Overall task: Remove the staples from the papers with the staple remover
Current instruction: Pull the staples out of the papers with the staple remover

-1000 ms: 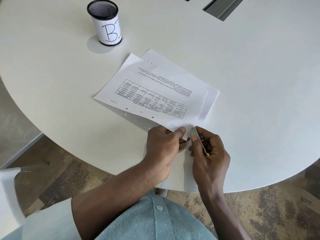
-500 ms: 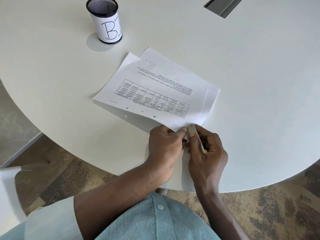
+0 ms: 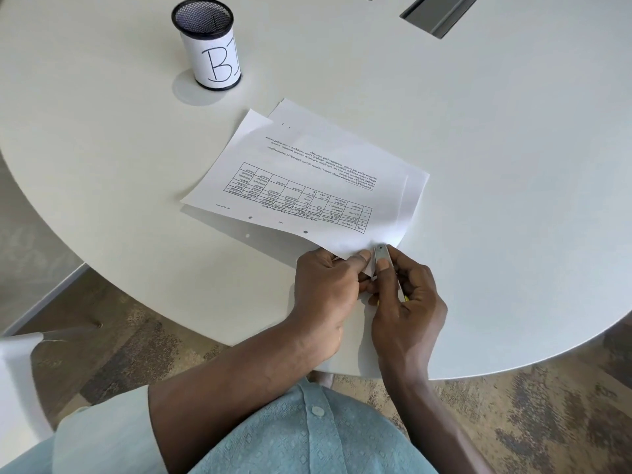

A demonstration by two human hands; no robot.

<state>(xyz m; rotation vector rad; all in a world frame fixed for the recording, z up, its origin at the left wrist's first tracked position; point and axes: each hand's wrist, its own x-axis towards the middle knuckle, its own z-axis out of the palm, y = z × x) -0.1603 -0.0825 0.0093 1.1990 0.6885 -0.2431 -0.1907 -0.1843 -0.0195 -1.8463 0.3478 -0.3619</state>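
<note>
- A pale, round-edged desk (image 3: pixel 513 165) fills most of the view, and its curved near edge crosses in front of the person.
- Below that edge lies a floor (image 3: pixel 136 354) mottled in brown and grey. Part of a white chair (image 3: pixel 17 388) shows at the left.
- A grey cable hatch (image 3: pixel 441 12) is set into the desk at the far edge.
- A black mesh pen cup (image 3: pixel 208 46) stands upright at the far left, well apart from the paperwork. It is wrapped in a white label with hand-drawn letters.
- The papers (image 3: pixel 307 172) lie flat near the middle of the desk. Their long edges run from the left toward the near right, and the printed table and text are upside down to the person.
- The top sheet is skewed over the sheets beneath, whose edges peek out at the far and right sides. Punch holes run along the near long edge.
- The left hand (image 3: pixel 325 292) pinches the nearest corner of the papers between thumb and curled fingers, lifting it a little.
- The right hand (image 3: pixel 407 309) grips the staple remover (image 3: pixel 380 256), a slim metal strip, with the thumb pressed on top.
- The staple remover's long axis runs near to far, and its tip points away from the person at that pinched corner.
- The tip seems to touch the paper, but the staple is too small to make out.
- A light blue shirt (image 3: pixel 307 439) fills the bottom of the view.
</note>
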